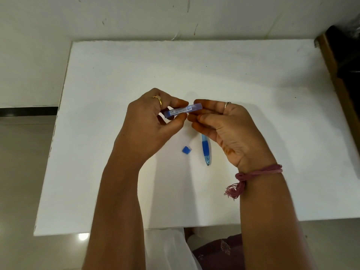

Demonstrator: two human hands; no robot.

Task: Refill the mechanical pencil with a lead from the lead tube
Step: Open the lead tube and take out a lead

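Both hands meet above a white worktop (116, 78). The left hand (150, 121) pinches the blue lead tube (182, 110); the right hand (228, 129) curls its fingers at the tube's far end. Below them lie the mechanical pencil (206, 150) and a small blue cap (186, 149). Beyond the hands, a scuffed white wall (175, 16); left of them, pale floor (21, 172).

Lead tube (182, 110) held level above white tabletop (253, 78), pinched in left hand (153, 121); right hand (226, 127) fingertips at its right end. Mechanical pencil (206, 151) and small blue cap (186, 149) lying on tabletop, apart.
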